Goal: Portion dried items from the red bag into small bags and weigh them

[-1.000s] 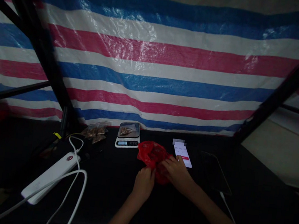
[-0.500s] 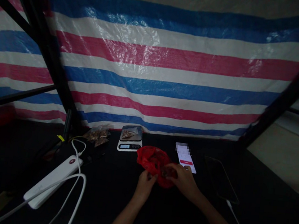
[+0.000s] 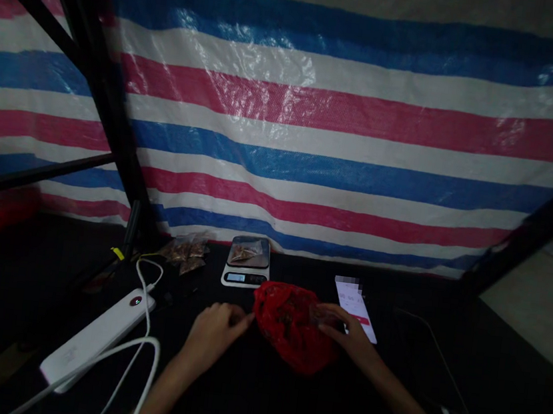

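A red plastic bag (image 3: 297, 344) lies spread on the black table with its mouth up. Dark bits, too dim to name, show inside it. At its left rim is my left hand (image 3: 213, 337), fingers curled and thumb against the edge, seemingly pinching it. My right hand (image 3: 353, 341) is over the bag's right side, closed on a small clear plastic bag (image 3: 320, 314) whose contents are hard to make out. Just behind stands a digital scale (image 3: 246, 278) with its display lit; a filled clear bag (image 3: 245, 251) rests on its pan.
Several filled clear bags (image 3: 193, 254) lie left of the scale. A white power strip (image 3: 96, 336) with looping white cables (image 3: 154, 360) is at left. A lit phone (image 3: 357, 307) and a dark phone (image 3: 432, 360) lie at right. Striped sheeting (image 3: 313, 151) hangs behind.
My left hand has moved left to the red bag's rim, and the bag now spreads wider. My right hand stays at its right side with the small clear bag. The view has shifted slightly.
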A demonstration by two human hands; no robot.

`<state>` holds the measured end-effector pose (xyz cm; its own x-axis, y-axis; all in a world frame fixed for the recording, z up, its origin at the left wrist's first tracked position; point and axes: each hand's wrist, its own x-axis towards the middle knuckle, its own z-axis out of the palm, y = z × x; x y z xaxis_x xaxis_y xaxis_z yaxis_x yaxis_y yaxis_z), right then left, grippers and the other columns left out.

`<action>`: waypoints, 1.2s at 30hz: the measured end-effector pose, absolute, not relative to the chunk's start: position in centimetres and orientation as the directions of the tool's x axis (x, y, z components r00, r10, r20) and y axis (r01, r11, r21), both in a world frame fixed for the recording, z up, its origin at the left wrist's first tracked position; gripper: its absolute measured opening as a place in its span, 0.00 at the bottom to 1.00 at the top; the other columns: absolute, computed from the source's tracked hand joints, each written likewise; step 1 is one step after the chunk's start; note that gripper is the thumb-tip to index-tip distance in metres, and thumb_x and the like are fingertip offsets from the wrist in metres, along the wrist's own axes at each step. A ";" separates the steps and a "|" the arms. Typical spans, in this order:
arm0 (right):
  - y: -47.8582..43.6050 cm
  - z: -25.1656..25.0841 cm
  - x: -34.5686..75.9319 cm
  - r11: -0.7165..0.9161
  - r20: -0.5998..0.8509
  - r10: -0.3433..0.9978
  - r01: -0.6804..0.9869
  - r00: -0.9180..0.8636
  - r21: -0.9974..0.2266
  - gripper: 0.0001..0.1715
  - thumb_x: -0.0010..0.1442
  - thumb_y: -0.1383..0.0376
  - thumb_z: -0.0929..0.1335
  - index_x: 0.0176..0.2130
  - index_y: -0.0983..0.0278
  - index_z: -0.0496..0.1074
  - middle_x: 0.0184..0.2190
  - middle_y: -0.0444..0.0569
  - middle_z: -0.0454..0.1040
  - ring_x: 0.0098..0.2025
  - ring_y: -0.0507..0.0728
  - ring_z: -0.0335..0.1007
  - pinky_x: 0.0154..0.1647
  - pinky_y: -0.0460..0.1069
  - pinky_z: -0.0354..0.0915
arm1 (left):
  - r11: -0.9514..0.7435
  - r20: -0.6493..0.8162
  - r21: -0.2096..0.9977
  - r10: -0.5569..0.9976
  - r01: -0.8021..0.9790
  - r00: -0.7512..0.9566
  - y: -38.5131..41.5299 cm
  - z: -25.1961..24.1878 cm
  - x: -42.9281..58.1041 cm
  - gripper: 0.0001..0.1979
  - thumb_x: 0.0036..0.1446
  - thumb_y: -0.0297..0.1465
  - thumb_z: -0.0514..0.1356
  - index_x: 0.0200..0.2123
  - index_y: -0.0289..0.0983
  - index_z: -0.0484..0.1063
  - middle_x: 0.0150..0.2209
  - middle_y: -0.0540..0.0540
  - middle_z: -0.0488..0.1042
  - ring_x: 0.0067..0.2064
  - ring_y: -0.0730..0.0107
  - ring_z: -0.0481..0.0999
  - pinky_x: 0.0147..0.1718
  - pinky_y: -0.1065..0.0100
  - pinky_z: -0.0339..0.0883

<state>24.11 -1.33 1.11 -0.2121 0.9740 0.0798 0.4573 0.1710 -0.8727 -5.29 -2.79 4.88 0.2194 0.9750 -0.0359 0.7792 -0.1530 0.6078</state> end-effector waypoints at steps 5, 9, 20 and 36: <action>1.0 3.6 23.6 0.221 0.133 0.971 0.526 -0.200 -0.822 0.19 0.49 0.60 0.66 0.43 0.60 0.68 0.42 0.49 0.72 0.44 0.59 0.67 0.48 0.56 0.59 | -0.411 0.412 0.486 0.886 0.772 0.212 5.8 5.0 -6.8 0.12 0.55 0.36 0.52 0.39 0.39 0.70 0.40 0.47 0.72 0.44 0.66 0.68 0.44 0.67 0.59; 3.9 4.4 23.0 0.268 0.192 0.963 0.583 -0.190 -0.767 0.20 0.48 0.61 0.67 0.43 0.59 0.68 0.40 0.47 0.73 0.39 0.57 0.69 0.44 0.53 0.62 | -0.495 0.458 0.336 0.829 0.801 0.320 11.8 3.2 -6.2 0.20 0.50 0.38 0.57 0.46 0.35 0.65 0.46 0.42 0.67 0.49 0.62 0.64 0.48 0.61 0.57; 11.0 7.8 17.4 0.460 0.344 0.862 0.859 -0.372 -0.224 0.17 0.51 0.61 0.67 0.43 0.57 0.67 0.40 0.45 0.73 0.42 0.58 0.67 0.43 0.54 0.54 | -0.504 0.376 0.710 0.862 0.492 0.340 15.8 1.3 -5.5 0.22 0.45 0.35 0.62 0.44 0.33 0.68 0.45 0.42 0.71 0.47 0.64 0.69 0.48 0.64 0.59; 9.1 13.5 11.9 0.520 0.245 0.659 0.666 -0.711 0.534 0.10 0.56 0.72 0.61 0.38 0.66 0.67 0.35 0.53 0.70 0.40 0.61 0.61 0.39 0.53 0.51 | -0.328 0.306 0.945 0.869 -0.010 0.389 13.4 3.1 -3.5 0.23 0.39 0.35 0.65 0.41 0.32 0.68 0.37 0.44 0.73 0.39 0.67 0.71 0.41 0.67 0.62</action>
